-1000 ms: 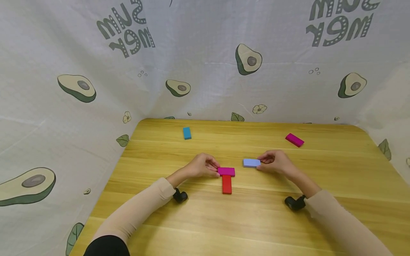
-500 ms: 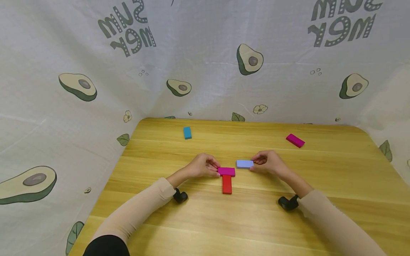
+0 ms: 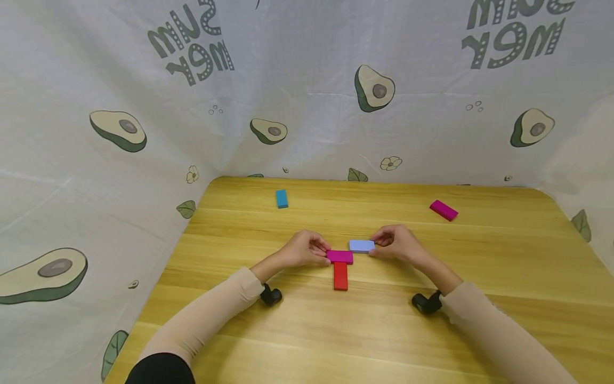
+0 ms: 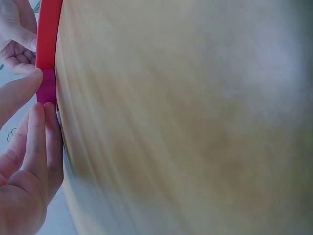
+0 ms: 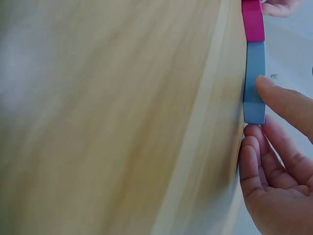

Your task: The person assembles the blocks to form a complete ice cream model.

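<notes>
Near the middle of the wooden table, my left hand (image 3: 302, 249) pinches the left end of a magenta block (image 3: 339, 257) between thumb and fingertips. A red block (image 3: 340, 276) lies lengthwise against its near side, so the two form a T. My right hand (image 3: 402, 246) pinches the right end of a periwinkle-blue block (image 3: 362, 246), which lies just behind and to the right of the magenta one, near its far right corner. In the right wrist view the periwinkle block (image 5: 255, 81) appears end-on with the magenta block (image 5: 253, 20).
A blue block (image 3: 282, 199) lies at the back left of the table (image 3: 374, 336), and a second magenta block (image 3: 443, 210) sits slanted at the back right. Behind the table hangs a white curtain (image 3: 316, 64) printed with avocados.
My right hand has slid the periwinkle block leftward, up to the corner of the magenta block. My left hand, the magenta block and the red block have stayed in place.
</notes>
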{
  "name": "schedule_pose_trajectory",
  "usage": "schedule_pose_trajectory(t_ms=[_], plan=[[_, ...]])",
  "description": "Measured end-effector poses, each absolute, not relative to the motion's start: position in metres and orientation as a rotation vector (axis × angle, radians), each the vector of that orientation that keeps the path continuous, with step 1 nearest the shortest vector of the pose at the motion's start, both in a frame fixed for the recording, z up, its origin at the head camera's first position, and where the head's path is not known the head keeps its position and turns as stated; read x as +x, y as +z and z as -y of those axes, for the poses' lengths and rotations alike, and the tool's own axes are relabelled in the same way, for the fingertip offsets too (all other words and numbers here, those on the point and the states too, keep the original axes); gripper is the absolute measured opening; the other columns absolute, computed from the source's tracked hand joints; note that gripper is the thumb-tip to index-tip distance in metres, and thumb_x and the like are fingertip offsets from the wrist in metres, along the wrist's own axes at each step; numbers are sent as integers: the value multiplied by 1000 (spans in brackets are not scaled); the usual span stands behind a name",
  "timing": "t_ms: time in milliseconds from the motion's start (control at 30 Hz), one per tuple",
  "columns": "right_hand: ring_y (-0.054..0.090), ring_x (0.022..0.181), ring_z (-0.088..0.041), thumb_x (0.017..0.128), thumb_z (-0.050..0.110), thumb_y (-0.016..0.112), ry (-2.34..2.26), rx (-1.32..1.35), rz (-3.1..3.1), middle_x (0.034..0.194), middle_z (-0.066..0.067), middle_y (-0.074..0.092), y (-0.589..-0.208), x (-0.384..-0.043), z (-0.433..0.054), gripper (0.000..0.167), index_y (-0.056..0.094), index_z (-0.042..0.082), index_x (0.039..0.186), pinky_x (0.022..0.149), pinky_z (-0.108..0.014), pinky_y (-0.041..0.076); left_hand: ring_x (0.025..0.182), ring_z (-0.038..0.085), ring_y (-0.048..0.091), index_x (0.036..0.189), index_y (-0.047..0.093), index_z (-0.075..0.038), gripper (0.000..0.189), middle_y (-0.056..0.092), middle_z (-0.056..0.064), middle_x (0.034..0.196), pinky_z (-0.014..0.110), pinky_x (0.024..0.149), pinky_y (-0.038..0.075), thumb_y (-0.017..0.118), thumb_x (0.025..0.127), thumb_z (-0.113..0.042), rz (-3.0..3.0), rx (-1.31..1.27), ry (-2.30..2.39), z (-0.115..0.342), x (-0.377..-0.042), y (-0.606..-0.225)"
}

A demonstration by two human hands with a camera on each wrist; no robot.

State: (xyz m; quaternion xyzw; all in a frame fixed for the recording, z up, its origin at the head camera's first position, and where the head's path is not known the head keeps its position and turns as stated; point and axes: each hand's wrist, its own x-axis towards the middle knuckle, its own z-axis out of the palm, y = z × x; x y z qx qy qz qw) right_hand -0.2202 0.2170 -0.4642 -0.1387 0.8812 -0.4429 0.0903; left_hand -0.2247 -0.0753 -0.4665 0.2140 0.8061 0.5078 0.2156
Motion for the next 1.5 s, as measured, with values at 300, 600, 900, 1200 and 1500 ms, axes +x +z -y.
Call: schedule_pose_trajectory(t_ms=[300, 600, 900, 1200, 1500], plan=[[58, 80, -21, 77, 5, 86, -1328, -410, -2606, 87, -9, 67, -463, -222, -212, 27, 72, -6, 97, 69, -20, 51, 83, 13, 69, 102, 70, 3, 24, 68, 6, 94, 23, 75, 58, 81, 81, 1, -2282, 590, 1396, 75, -223, -467], [58, 81, -19, 78, 6, 86, -1320, -423, -2602, 89, -10, 68, -465, -224, -207, 28, 73, -6, 99, 69, -20, 51, 82, 11, 68, 98, 72, -1, 18, 68, 5, 91, 21, 74, 57, 81, 82, 0, -2326, 655, 1373, 74, -219, -467], [59, 82, -21, 79, 5, 85, -1367, -461, -2559, 91, -13, 68, -464, -224, -203, 29, 72, -9, 101, 69, -19, 52, 81, 13, 70, 95, 75, -1, 12, 73, 6, 93, 22, 72, 58, 80, 84, -4, -2335, 715, 1373, 78, -219, -471], [58, 82, -21, 83, 7, 82, -1335, -417, -2557, 90, -9, 67, -466, -226, -200, 24, 73, -6, 101, 69, -21, 51, 80, 9, 69, 96, 76, -3, 11, 73, 3, 93, 21, 72, 57, 79, 85, -6, -2356, 708, 1342, 80, -219, -469], [57, 82, -20, 83, 7, 82, -1329, -402, -2556, 89, -8, 66, -464, -227, -196, 23, 73, -6, 100, 69, -21, 51, 82, 7, 68, 94, 78, -6, 9, 73, 2, 95, 20, 73, 57, 79, 86, -7, -2382, 702, 1309, 80, -218, -467]])
